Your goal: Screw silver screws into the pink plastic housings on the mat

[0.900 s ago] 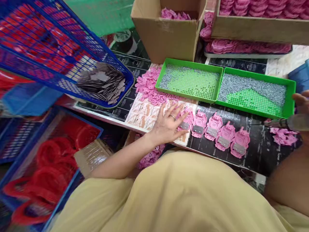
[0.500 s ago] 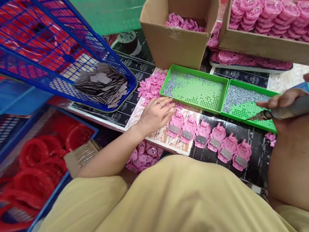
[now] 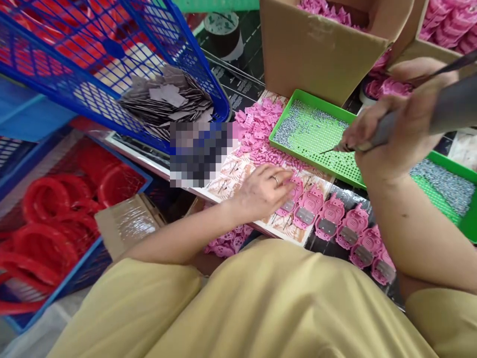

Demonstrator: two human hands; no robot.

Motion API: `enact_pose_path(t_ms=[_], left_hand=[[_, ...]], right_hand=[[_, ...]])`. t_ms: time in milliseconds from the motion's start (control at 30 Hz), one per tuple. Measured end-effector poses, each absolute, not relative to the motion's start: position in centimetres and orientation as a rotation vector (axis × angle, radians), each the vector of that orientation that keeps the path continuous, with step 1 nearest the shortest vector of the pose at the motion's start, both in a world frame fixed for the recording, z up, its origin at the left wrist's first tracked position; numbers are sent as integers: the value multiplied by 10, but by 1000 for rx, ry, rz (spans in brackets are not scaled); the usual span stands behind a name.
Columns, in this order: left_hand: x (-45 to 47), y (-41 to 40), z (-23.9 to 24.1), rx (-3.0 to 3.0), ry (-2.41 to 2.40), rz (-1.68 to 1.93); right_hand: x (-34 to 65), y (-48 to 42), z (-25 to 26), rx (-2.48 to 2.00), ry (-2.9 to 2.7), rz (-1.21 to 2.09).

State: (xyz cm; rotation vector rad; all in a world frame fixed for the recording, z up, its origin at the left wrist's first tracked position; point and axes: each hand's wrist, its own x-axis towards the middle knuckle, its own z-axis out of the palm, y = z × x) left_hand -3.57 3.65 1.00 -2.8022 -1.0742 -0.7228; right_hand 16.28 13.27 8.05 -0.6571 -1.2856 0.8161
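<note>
My left hand [image 3: 266, 191] has its fingers bent together on the leftmost pink plastic casing [image 3: 293, 199], partly covering it. Several more pink casings [image 3: 309, 208] lie in a slanting row to its right, each with a grey metal plate [image 3: 328, 227] across its lower part. My right hand [image 3: 402, 114] is closed around a grey electric screwdriver [image 3: 452, 107]. Its thin bit points left, over a green perforated tray [image 3: 316, 158] holding small silvery screws. Small pink parts [image 3: 257, 129] are heaped just beyond my left hand.
A blue basket [image 3: 219, 94] of grey plates [image 3: 167, 97] stands at left, with red rings [image 3: 48, 248] in a crate below. A cardboard box [image 3: 313, 54] of pink pieces stands behind the tray. A second green tray [image 3: 445, 204] sits partly behind my right forearm.
My right hand has swung left with the screwdriver, from the right tray to over the left one. My left hand has shifted onto the leftmost casing. The view has turned slightly.
</note>
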Motion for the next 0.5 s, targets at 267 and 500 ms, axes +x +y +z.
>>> enact_pose_path(t_ms=[267, 500], left_hand=[[-23, 10, -8, -2814, -1278, -561], [-25, 13, -9, -2890, -1293, -452]], right_hand=[[141, 133, 59, -642, -1365, 744], [138, 135, 59, -646, -1362, 793]])
